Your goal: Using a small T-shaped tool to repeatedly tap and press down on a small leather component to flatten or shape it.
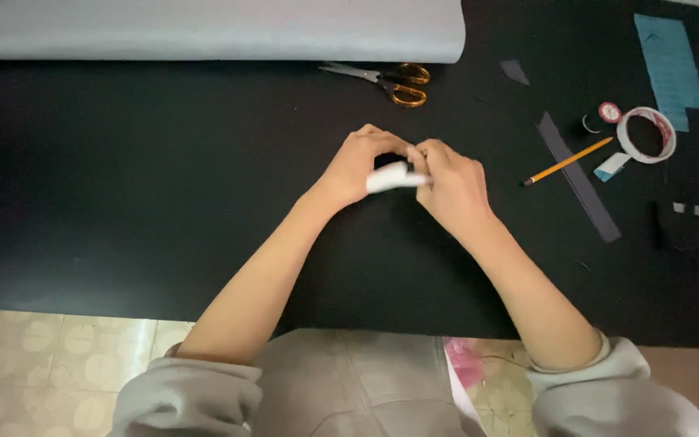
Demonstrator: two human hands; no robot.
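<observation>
Both hands meet; left hand (357, 166) and right hand (451, 182) pinch a white strip (394, 176).

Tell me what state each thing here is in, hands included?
Left hand: closed on the white strip.
Right hand: pinching the strip's other end.
White strip: held just above the black sheet.
Scissors: shut, lying flat.
Tape roll: lying flat, a short tail loose.
Pencil: lying loose.
Grey roll: partly unrolled.

2 hands (357, 166) (451, 182), 1 scissors (382, 81), 1 pencil (568, 162), 1 tape roll (647, 135), 1 grey strip (580, 178).
</observation>
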